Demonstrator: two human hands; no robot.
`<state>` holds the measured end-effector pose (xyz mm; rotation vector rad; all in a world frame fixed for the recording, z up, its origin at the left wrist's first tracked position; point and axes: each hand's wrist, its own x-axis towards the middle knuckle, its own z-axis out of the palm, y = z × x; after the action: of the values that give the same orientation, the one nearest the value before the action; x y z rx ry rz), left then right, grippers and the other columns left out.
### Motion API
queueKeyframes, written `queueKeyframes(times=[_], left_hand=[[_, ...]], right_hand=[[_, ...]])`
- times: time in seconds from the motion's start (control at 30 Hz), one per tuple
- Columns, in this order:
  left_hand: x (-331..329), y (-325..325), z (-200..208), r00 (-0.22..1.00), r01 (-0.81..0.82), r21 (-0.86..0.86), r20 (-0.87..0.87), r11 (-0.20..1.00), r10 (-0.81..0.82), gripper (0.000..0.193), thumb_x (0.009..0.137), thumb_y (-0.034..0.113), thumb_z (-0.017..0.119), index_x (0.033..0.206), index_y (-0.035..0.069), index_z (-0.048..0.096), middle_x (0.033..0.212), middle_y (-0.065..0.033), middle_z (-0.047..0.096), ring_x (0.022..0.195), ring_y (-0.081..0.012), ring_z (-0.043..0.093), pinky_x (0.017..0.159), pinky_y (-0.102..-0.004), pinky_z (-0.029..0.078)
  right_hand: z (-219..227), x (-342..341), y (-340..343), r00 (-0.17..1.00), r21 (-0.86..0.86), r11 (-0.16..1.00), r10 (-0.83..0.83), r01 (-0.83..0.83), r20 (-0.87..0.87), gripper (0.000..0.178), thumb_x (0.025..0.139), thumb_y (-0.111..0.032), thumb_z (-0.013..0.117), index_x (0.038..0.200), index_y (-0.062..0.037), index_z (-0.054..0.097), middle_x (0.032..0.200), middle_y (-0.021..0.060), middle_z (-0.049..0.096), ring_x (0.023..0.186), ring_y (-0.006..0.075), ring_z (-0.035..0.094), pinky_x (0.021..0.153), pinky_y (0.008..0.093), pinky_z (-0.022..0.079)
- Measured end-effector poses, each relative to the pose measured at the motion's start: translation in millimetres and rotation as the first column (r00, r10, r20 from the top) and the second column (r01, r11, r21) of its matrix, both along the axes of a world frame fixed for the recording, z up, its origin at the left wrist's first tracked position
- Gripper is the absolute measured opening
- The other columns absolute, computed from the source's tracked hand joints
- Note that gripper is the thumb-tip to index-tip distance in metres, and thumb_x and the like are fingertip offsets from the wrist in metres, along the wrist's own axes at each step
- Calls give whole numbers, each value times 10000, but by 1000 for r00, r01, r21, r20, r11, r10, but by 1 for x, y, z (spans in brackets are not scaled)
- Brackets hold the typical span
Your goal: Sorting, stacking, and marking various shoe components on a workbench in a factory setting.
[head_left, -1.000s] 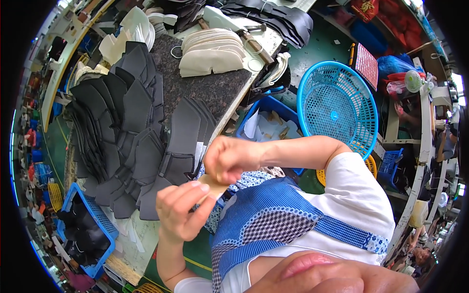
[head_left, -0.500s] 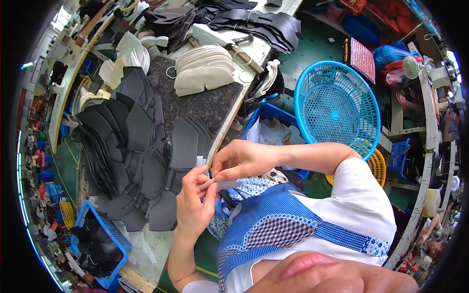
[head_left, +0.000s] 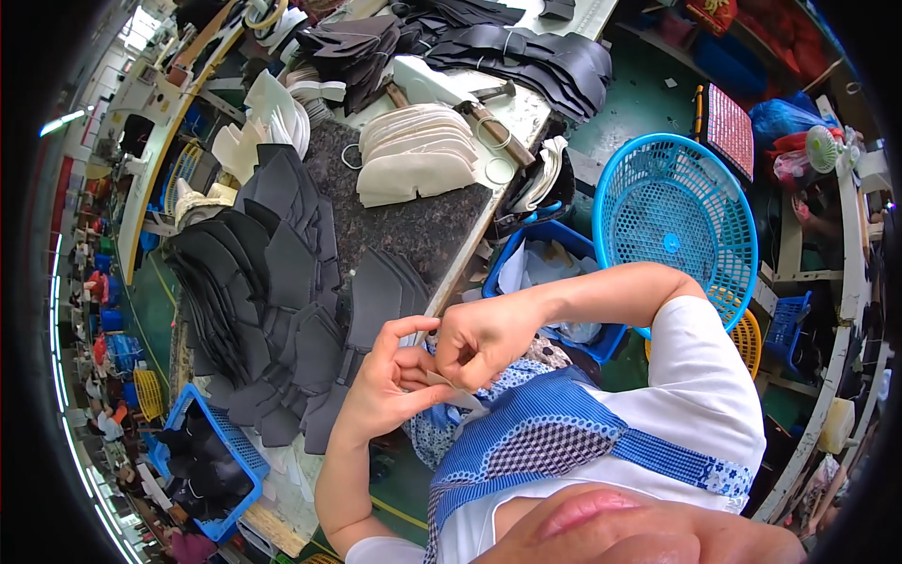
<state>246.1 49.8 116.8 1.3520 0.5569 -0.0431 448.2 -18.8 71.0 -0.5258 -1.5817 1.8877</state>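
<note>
My left hand [head_left: 387, 387] and my right hand [head_left: 481, 340] meet in front of my chest, over a blue patterned apron [head_left: 545, 442]. Both pinch a small pale strip [head_left: 455, 387] between thumbs and fingertips; most of it is hidden by the fingers. The left index finger is raised and curled. Just beyond the hands, dark grey cut pieces [head_left: 282, 310] lie fanned out in overlapping rows on a speckled stone worktable [head_left: 423, 230].
A stack of cream-coloured pieces [head_left: 413, 155] and a hammer [head_left: 489, 117] lie farther back on the table. A blue crate [head_left: 554, 268] and a round blue mesh basket [head_left: 676, 221] stand to the right. Another blue crate [head_left: 202, 461] of dark pieces sits lower left.
My hands have drawn closer together and risen a little. The left hand, earlier lower and apart, now pinches the pale strip together with the right.
</note>
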Motion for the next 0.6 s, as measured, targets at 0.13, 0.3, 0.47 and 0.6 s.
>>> queueKeyframes(times=[0.13,0.3,0.47,0.6], left_hand=[[16,1,2,981,-73,563,188,823,-42,611,703,-73,775,1246,74,539,955,-104,636,775,-160,659,683,-259,542],[26,-4,11,868,-245,922,346,300,-356,436,665,-1,794,1076,114,703,1094,-75,607,943,-235,612,774,-345,521],[26,-19,23,852,-166,972,227,168,-471,128,694,47,721,793,80,648,1085,-62,628,1023,-244,597,864,-389,515],[16,-31,16,845,-201,980,163,-19,-510,140,750,40,603,665,86,501,990,-57,645,953,-215,614,875,-375,539]], right_hand=[[-3,11,0,987,-197,971,-147,132,-62,210,801,-89,543,629,0,623,588,47,617,524,90,597,472,215,463],[-6,16,-5,969,-286,958,-47,-25,-241,171,746,-83,578,609,5,628,584,62,627,495,84,577,441,202,408],[-33,-6,-24,926,-408,913,-154,0,-345,141,725,-92,612,621,2,629,578,74,621,445,93,546,411,197,373],[-55,11,-21,620,-772,519,-755,367,-213,143,770,-140,612,832,-13,633,645,81,615,486,150,592,426,263,482]])
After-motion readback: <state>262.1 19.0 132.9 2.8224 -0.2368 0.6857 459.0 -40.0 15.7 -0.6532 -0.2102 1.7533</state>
